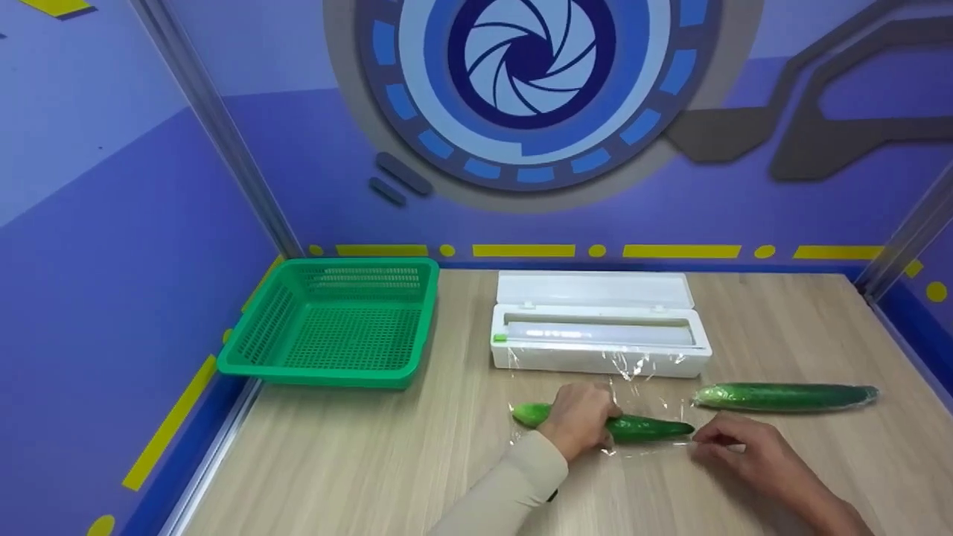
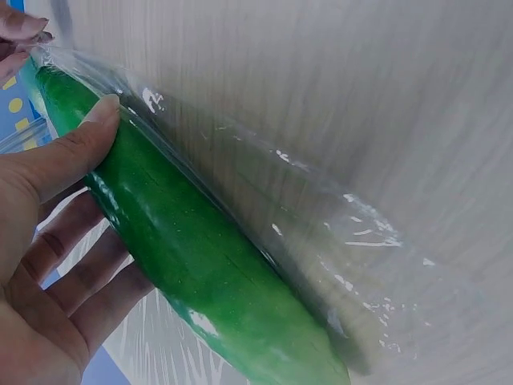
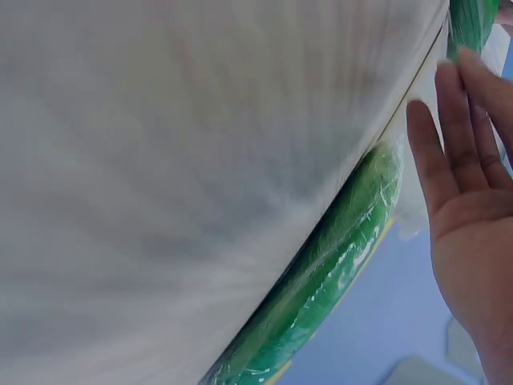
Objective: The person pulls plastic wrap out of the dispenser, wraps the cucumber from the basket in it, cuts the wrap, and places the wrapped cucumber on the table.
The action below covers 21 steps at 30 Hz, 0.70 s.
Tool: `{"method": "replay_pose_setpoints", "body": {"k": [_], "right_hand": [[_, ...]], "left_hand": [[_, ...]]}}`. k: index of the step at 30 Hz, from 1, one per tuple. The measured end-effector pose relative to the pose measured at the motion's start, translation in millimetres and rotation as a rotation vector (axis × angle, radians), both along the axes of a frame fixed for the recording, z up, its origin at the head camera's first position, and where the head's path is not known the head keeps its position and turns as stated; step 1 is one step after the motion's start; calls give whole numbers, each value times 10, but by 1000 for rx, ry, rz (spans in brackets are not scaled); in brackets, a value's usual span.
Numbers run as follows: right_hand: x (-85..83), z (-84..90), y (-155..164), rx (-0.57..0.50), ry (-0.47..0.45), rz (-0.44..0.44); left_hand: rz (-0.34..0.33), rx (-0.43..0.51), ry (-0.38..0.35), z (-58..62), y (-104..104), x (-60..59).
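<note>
Presently the left hand (image 1: pixel 579 421) is lying across the middle of a cucumber (image 1: pixel 648 427) on the wooden table (image 1: pixel 357 461), its fingers curling over the far side while the thumb is pressing the near side; the left wrist view is showing the thumb tip (image 2: pixel 100 112) bearing on the clear film (image 2: pixel 337 241) that is lying over the cucumber (image 2: pixel 192 249), with the remaining fingers (image 2: pixel 88 273) cupping it from beneath, so this hand is gripping the cucumber through the wrap. The right hand (image 1: pixel 737 447) is sitting just beyond the cucumber's right tip, its fingertips pinching the film edge there; in the right wrist view its fingers (image 3: pixel 449 144) are appearing fairly straight and close together beside a wrapped cucumber (image 3: pixel 337 273), with the pinch itself showing only from the head view. Film (image 1: pixel 633 376) is trailing from under the fingers back to the white wrap dispenser (image 1: pixel 595 335), which is standing just behind both hands with its lid open. A second, already wrapped cucumber (image 1: pixel 785 396) is lying beyond the right fingers, near but apart from them. A green basket (image 1: pixel 335 324) is standing well to the left of the left fingers, near the purple wall (image 1: pixel 112 223)
</note>
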State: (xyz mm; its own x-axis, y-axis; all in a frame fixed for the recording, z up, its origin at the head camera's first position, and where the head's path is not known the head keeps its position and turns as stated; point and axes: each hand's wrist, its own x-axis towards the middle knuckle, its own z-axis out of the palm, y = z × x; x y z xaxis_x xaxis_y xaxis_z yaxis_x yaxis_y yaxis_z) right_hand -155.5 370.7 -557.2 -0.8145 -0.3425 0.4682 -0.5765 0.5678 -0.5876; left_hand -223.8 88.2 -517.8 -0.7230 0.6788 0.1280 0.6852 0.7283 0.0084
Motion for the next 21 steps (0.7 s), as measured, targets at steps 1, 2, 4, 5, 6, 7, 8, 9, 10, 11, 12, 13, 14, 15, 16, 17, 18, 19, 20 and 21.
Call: {"method": "replay_pose_setpoints", "body": {"k": [1,2,4,5,6,7,8,9,10,11,12,13,14,15,16,17,18,19,20,21], "right_hand": [[-12,0,-9,-8,36,-3],[-25,6,-15,-8,62,-14],[-54,33,-31,-6,103,-33],[-72,48,-41,-1,125,-41],[-90,64,-50,6,139,-49],[-106,74,-56,15,153,-62],[-126,81,-63,26,172,-75],[-150,85,-72,30,190,-81],[-177,87,-80,34,204,-87],[-204,84,-87,36,218,-92],[-231,81,-93,40,225,-97],[-259,76,-99,41,231,-101],[-283,72,-106,41,235,-99],[-301,68,-113,39,233,-96],[-315,62,-120,40,232,-96],[-323,55,-128,40,230,-97],[-327,49,-136,43,228,-100],[-327,43,-145,46,226,-107],[-325,36,-155,49,226,-115],[-322,31,-166,51,222,-130]], "left_hand": [[-1,-1,2,1,0,1],[-2,-1,6,2,-1,4],[-4,-2,14,5,-4,6],[-6,-5,18,4,-5,5],[-7,-8,23,2,-7,4],[-12,-10,27,2,-7,4],[-16,-8,34,-4,-7,3],[-21,-6,38,-6,-7,2],[-25,-5,43,-10,-5,0],[-30,-2,47,-14,-6,-3],[-36,0,53,-17,-5,-4],[-40,3,56,-21,-5,-6],[-42,3,59,-23,-6,-8],[-46,-1,64,-23,-7,-9],[-50,-5,68,-26,-10,-9],[-53,-8,71,-28,-13,-9],[-56,-10,70,-28,-16,-8],[-57,-10,68,-30,-20,-8],[-60,-8,68,-31,-23,-8],[-61,-4,65,-30,-26,-8]]}}
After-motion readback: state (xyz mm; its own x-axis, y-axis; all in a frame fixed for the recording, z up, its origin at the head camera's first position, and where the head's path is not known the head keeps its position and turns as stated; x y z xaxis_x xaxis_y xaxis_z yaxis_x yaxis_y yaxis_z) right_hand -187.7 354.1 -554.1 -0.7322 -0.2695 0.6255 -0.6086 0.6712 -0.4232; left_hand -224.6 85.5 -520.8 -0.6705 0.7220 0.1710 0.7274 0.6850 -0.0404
